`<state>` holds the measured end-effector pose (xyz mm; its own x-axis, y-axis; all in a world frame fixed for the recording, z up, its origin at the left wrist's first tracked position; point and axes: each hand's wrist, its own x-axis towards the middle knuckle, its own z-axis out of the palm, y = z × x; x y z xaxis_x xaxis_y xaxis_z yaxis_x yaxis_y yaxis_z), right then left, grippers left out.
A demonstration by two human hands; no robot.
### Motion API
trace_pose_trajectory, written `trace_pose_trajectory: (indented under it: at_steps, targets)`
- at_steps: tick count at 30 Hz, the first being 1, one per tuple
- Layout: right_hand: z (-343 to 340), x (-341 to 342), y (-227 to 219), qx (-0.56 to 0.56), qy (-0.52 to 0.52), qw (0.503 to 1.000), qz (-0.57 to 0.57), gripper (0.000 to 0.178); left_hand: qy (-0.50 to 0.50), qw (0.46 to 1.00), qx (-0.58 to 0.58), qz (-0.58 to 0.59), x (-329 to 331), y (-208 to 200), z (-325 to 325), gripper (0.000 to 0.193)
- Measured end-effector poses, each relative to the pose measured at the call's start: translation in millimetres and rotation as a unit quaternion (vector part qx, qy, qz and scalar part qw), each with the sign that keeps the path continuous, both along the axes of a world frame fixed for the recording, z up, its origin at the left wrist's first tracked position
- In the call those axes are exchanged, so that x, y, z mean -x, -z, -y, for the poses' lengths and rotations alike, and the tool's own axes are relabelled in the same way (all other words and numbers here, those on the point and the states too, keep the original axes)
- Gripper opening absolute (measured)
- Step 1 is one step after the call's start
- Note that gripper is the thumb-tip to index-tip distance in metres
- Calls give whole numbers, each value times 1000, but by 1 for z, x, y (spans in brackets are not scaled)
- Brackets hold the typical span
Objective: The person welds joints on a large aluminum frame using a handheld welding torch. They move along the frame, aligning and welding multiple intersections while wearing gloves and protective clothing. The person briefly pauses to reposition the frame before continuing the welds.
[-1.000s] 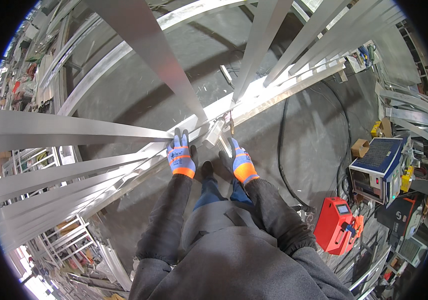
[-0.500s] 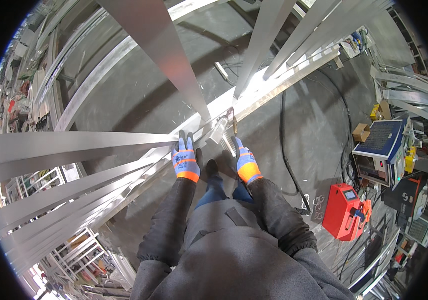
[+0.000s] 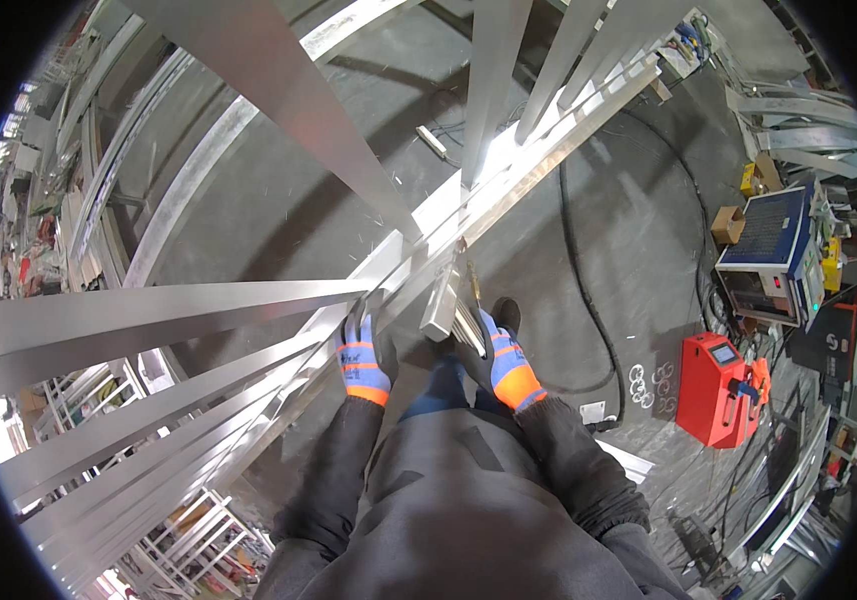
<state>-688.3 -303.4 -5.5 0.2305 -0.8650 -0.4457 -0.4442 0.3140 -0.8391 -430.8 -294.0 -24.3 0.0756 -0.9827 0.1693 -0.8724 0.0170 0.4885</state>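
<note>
Along the rail: left hand, hold unclear.
Right hand clamped on the metal tool; slackened grip could let it slip.

We take the long rail as the reference. At its near edge, the dark fingertips of the left hand merge with shadow; we cannot confirm contact. On the rail's near side, the right hand conceals the lower end of the slim rod, whose tip is too small for us to resolve. We see the dark shoe partly covered by that hand. Beyond the rail, the upper edge cuts off the widest slat. Right of the rail, the display is too small to read.
</note>
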Motion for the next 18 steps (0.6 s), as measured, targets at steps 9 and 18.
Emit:
trace_pose_trajectory:
  at_steps: [9, 18]
  targets:
    - [-28, -45, 11, -36, -87, 988, -125, 77, -40, 995, -12, 86, -37, 8, -15, 54]
    - [-14, -77, 9, -36, -49, 991, -116, 67, -9, 991, -21, 132, -36, 12, -14, 55]
